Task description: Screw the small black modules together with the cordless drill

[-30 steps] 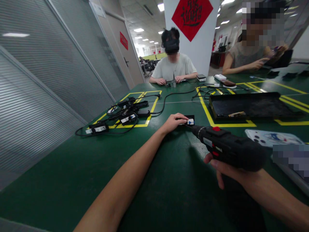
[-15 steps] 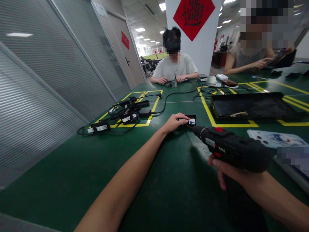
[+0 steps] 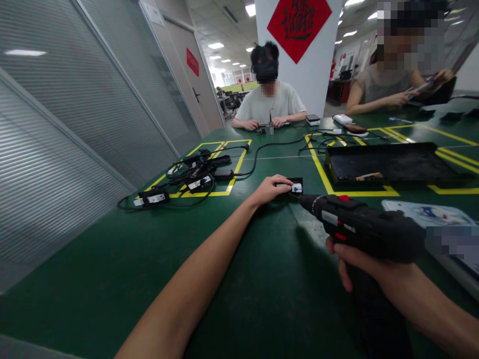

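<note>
My right hand (image 3: 359,259) is wrapped round the grip of a black cordless drill (image 3: 370,227) with red buttons. The drill lies level and points left, and its thin bit reaches the near side of a small black box (image 3: 296,180). A white part with a blue mark (image 3: 297,188) shows in the box. Stretched across the table, my left hand (image 3: 271,189) holds the box from its left side, the thumb and fingers closed on it. Those fingers cover part of the box, and exactly where the bit tip touches is too small to tell.
Black adapters with cables (image 3: 202,172) lie heaped at left inside yellow tape. A black tray (image 3: 389,164) stands at right, and a phone in a pale case (image 3: 422,212) lies nearer. Across the green table (image 3: 157,279) sit a person in white (image 3: 269,102) and another person (image 3: 389,89).
The drill and my right hand have shifted very slightly right. My left hand stays on the box. The person at the right has raised one hand with the thing held there.
</note>
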The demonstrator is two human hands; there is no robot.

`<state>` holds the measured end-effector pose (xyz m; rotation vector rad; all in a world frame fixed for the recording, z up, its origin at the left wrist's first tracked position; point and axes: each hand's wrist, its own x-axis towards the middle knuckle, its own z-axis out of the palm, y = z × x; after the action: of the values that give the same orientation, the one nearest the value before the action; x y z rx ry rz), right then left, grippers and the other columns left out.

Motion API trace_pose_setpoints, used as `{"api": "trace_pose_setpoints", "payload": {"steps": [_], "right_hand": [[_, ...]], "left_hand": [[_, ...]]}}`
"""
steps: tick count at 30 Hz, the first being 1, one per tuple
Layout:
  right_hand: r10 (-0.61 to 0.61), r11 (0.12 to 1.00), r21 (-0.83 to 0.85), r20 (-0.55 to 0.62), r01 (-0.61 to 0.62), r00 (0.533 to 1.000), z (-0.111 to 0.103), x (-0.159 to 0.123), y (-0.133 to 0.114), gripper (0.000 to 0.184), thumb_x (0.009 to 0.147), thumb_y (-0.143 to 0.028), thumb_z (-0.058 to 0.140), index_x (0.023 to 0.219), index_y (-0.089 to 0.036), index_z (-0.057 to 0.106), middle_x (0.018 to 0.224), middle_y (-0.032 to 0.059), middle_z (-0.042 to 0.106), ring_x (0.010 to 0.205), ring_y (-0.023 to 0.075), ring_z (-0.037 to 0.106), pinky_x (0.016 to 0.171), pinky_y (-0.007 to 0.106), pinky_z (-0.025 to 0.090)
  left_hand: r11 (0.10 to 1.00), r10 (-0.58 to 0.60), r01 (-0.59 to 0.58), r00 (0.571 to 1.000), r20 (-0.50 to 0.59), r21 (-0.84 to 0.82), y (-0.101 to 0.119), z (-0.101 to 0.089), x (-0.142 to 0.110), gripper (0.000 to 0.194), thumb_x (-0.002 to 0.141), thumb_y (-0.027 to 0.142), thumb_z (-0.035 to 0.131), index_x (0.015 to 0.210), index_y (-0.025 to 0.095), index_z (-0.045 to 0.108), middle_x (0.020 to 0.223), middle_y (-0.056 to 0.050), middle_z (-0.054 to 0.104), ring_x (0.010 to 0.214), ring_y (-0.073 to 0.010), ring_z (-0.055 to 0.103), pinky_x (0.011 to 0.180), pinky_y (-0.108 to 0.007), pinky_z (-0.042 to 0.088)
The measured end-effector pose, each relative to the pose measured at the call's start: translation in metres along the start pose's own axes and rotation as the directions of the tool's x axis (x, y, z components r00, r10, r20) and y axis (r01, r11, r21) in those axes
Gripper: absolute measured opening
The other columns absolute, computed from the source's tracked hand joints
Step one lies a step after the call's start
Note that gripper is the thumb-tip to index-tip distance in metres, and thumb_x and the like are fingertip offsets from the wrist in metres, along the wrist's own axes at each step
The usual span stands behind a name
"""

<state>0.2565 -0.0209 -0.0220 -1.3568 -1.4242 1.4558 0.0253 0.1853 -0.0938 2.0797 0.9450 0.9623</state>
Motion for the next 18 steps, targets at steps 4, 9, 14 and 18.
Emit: {"api": "trace_pose_setpoints", "payload": {"steps": [4, 9, 14, 18], "right_hand": [[0.014, 0.998, -0.068, -0.014, -0.015, 1.0, -0.0008, 0.0007, -0.0026, 0.033, 0.077, -0.038, 0.061, 0.104, -0.021, 0.054, 0.073, 0.0014, 0.072, 0.043, 0.0159, 0.062, 0.051, 0.033, 0.05], [0.02, 0.996, -0.084, -0.027, -0.022, 0.999, -0.0017, 0.0026, -0.0042, 0.029, 0.073, -0.035, 0.065, 0.098, -0.02, 0.058, 0.071, 0.0012, 0.071, 0.043, 0.0169, 0.064, 0.05, 0.032, 0.05], [-0.031, 0.999, -0.031, 0.011, 0.031, 0.999, 0.001, 0.0046, 0.0005, 0.033, 0.073, -0.037, 0.062, 0.101, -0.022, 0.054, 0.069, -0.0001, 0.07, 0.039, 0.0173, 0.061, 0.043, 0.033, 0.048], [-0.02, 0.993, -0.114, -0.012, 0.019, 1.0, 0.0047, 0.0008, 0.0031, 0.025, 0.079, -0.037, 0.059, 0.1, -0.024, 0.056, 0.049, -0.0027, 0.064, 0.043, 0.0211, 0.063, 0.052, 0.038, 0.051]], "left_hand": [[1.0, 0.002, -0.002, 1.0, 0.005, -0.004, 0.0013, -0.0002, 0.0004, 0.025, 0.076, 0.028, 0.065, 0.097, 0.017, 0.073, 0.106, -0.008, 0.066, 0.101, -0.0188, 0.058, 0.093, -0.031, 0.041], [1.0, 0.004, -0.003, 1.0, 0.009, -0.017, 0.0009, -0.0006, 0.0002, 0.026, 0.075, 0.029, 0.066, 0.098, 0.016, 0.073, 0.107, -0.008, 0.065, 0.1, -0.0188, 0.058, 0.092, -0.03, 0.042], [1.0, 0.013, -0.013, 1.0, 0.004, -0.011, -0.0017, -0.0005, 0.0003, 0.027, 0.076, 0.03, 0.066, 0.098, 0.017, 0.073, 0.106, -0.008, 0.065, 0.101, -0.0188, 0.058, 0.093, -0.03, 0.041], [1.0, 0.011, -0.011, 1.0, -0.001, 0.006, -0.0043, 0.0003, 0.0011, 0.026, 0.076, 0.03, 0.066, 0.098, 0.018, 0.073, 0.107, -0.007, 0.065, 0.103, -0.0186, 0.058, 0.095, -0.03, 0.041]]}}
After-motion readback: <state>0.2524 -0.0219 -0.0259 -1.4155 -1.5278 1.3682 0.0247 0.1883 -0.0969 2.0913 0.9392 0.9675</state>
